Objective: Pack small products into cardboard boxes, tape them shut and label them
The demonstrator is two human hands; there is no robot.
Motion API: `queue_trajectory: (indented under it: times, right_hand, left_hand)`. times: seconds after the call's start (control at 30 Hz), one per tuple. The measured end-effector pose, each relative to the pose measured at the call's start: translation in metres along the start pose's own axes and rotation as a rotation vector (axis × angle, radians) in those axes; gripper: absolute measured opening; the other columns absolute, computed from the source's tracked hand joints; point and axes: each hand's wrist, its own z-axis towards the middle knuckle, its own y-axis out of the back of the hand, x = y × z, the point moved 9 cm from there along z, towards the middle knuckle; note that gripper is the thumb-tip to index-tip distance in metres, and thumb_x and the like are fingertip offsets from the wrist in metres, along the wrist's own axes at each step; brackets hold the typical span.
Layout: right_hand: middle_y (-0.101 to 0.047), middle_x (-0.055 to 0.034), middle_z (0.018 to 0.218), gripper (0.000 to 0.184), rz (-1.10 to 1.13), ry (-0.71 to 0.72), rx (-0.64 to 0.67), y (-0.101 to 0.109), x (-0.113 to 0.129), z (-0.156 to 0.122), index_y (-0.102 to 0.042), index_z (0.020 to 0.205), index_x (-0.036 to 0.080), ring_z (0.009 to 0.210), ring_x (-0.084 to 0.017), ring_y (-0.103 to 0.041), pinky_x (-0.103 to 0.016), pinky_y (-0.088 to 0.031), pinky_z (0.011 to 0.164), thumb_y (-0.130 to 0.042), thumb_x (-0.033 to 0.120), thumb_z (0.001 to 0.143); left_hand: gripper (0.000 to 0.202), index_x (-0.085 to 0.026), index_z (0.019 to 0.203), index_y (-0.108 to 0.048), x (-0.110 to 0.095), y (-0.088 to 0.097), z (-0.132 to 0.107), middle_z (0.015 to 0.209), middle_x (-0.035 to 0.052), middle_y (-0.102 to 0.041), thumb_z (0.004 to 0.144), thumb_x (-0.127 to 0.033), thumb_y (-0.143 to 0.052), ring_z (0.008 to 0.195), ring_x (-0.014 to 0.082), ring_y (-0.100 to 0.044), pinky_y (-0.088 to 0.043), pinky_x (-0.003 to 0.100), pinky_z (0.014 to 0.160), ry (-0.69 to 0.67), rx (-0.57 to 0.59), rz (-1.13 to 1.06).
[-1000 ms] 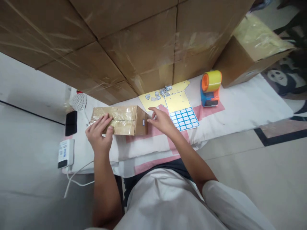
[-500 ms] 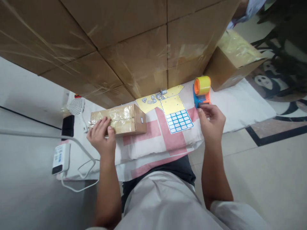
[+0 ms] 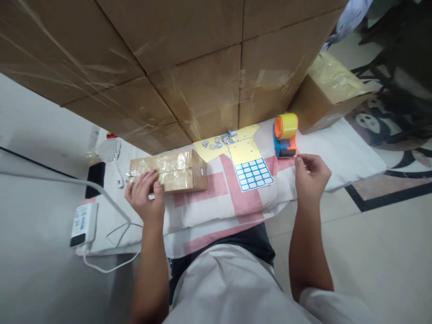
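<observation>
My left hand lies on the near top edge of a small cardboard box, its fingers bent over the shiny taped lid. A tape dispenser in blue and orange, carrying a yellow roll, stands to the right on the cloth. Close by its near right corner is my right hand, thumb and forefinger drawn together. Whether anything thin is pinched there I cannot make out. Between the hands lies a sheet of blue-framed labels, attached to yellow backing paper.
Large taped cartons form a wall behind. Another box stands at the back right. At left are a white perforated device, a black phone-like object, a white power bank and cables. Small label scraps lie on the yellow paper.
My right hand has shifted rightward along the dispenser's near end to its right corner. My left hand stays on the box. The view has tilted slightly.
</observation>
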Motion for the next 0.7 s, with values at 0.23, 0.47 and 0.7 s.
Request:
queue_trajectory:
  times: [0.23, 0.47, 0.7]
  right_hand:
    - [-0.071, -0.0042, 0.082, 0.017, 0.011, 0.005, -0.004, -0.004, -0.001, 0.0, -0.071, 0.086, 0.019, 0.074, -0.019, -0.062, -0.034, -0.046, 0.069, -0.064, 0.035, 0.083]
    - [-0.072, -0.0043, 0.083, 0.018, -0.036, -0.002, -0.014, -0.005, -0.012, 0.005, -0.072, 0.086, 0.02, 0.073, -0.019, -0.062, -0.034, -0.046, 0.069, -0.063, 0.034, 0.082]
    - [-0.073, -0.0088, 0.1, 0.022, -0.017, -0.002, -0.037, -0.015, -0.04, 0.029, -0.071, 0.096, 0.018, 0.087, -0.023, -0.068, -0.04, -0.054, 0.077, -0.06, 0.031, 0.082]
  left_hand:
    - [0.024, -0.024, 0.11, -0.073, 0.001, 0.0, -0.001, 0.123, 0.0097, -0.076, 0.1, -0.032, -0.052, 0.125, 0.0268, -0.066, -0.032, 0.051, 0.118, -0.003, -0.001, -0.009]
    - [0.025, -0.024, 0.112, -0.072, 0.003, -0.001, -0.002, 0.124, 0.009, -0.076, 0.101, -0.032, -0.051, 0.126, 0.0264, -0.066, -0.032, 0.05, 0.117, -0.005, 0.012, 0.013]
    - [0.026, -0.024, 0.109, -0.073, 0.003, -0.001, -0.002, 0.122, 0.0086, -0.077, 0.101, -0.034, -0.051, 0.124, 0.027, -0.067, -0.033, 0.05, 0.115, 0.004, 0.014, 0.031]
